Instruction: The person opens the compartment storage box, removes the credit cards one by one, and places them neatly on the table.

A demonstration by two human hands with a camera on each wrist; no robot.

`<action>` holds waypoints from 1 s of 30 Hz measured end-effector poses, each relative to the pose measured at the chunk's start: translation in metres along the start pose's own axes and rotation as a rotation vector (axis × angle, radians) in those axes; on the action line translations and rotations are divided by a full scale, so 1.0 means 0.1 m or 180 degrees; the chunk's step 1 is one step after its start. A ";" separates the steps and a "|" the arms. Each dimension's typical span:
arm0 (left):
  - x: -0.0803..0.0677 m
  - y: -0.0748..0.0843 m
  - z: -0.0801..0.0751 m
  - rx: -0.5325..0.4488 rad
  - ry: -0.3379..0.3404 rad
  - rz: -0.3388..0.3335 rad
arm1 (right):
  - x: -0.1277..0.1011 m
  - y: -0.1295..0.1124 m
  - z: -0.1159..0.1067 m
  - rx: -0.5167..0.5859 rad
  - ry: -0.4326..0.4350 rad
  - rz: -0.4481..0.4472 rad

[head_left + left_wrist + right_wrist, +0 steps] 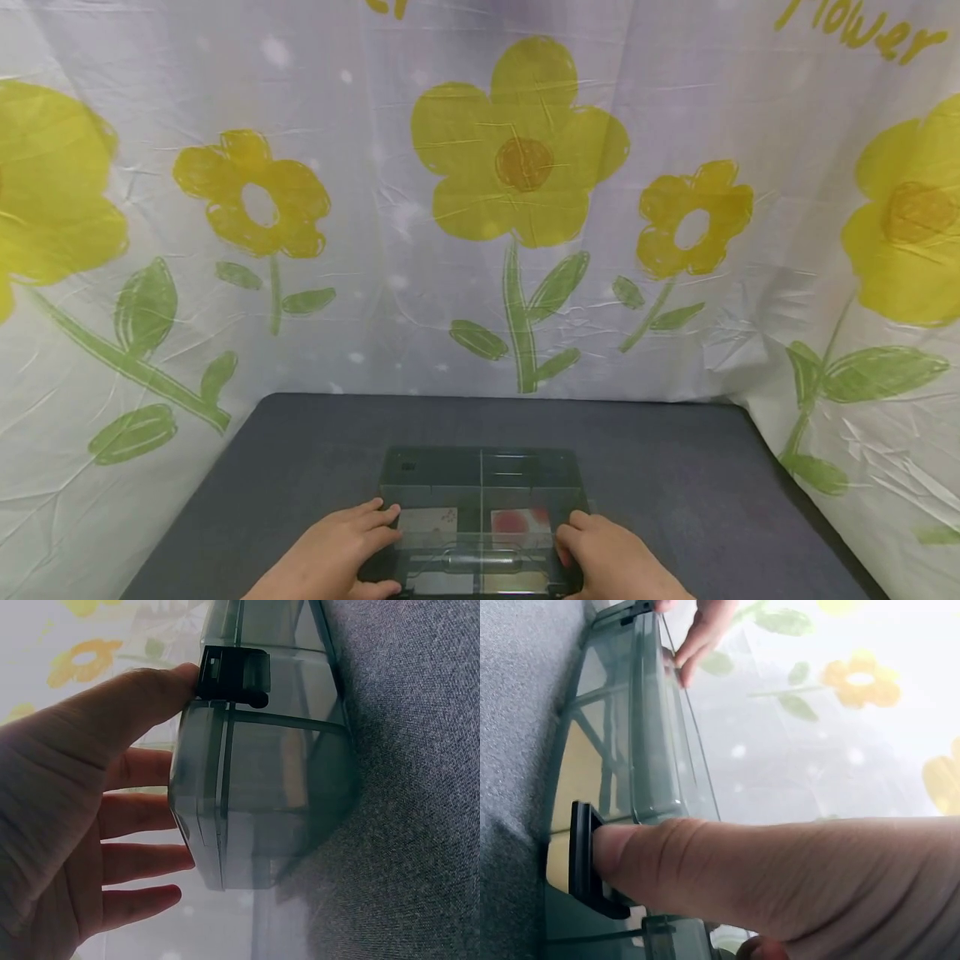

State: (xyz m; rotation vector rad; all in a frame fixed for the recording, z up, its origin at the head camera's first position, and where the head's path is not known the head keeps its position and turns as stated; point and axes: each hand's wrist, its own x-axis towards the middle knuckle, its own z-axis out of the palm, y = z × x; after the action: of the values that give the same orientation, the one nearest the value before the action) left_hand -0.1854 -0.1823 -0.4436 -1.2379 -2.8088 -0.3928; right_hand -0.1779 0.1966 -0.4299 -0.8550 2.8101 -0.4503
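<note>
A smoky clear plastic compartment box (480,479) with its lid down lies on the dark grey table (675,483), its near edge toward me. My left hand (337,550) is at the box's near left corner. In the left wrist view its thumb (150,686) touches a black latch (234,675) and its fingers (142,814) lie straight along the lid. My right hand (607,558) is at the near right corner, and its thumb (705,859) presses the other black latch (583,855).
Patterned cards (520,521) show through the lid in the near compartments, and a clear handle (480,560) sits on the front edge. A white curtain with yellow flowers (517,158) hangs around the back and sides of the table.
</note>
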 end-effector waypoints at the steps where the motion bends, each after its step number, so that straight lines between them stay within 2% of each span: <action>1: 0.00 0.00 0.00 -0.0012 0.0005 0.0005 | 0.00 0.00 0.00 -0.0022 0.0015 -0.0010; 8: 0.01 -0.01 -0.01 -0.0048 -0.0146 -0.0102 | 0.01 -0.01 0.02 -0.0191 0.0085 -0.0080; 11: 0.01 -0.01 -0.01 -0.0033 -0.0116 -0.0087 | 0.02 -0.01 0.06 -0.0312 0.0122 -0.0056; 18: 0.00 -0.02 0.00 -0.0043 -0.0048 -0.0017 | 0.04 -0.08 0.16 -0.1029 0.0222 0.0034; 22: -0.02 0.00 0.02 0.0007 0.0116 0.0042 | 0.03 -0.15 0.21 -0.1291 0.0328 0.0146; 26: -0.04 0.01 0.03 0.0037 0.0228 0.0045 | 0.03 -0.19 0.23 -0.1361 0.0427 0.0214; 30: -0.04 0.02 0.04 0.0037 0.0212 0.0028 | 0.04 -0.21 0.22 -0.1293 0.0331 0.0318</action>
State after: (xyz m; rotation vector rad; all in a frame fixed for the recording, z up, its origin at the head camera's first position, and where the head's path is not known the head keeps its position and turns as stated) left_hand -0.1810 -0.1836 -0.4474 -1.2109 -2.7453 -0.4089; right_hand -0.1649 0.1726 -0.4443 -0.7701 3.0770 0.1012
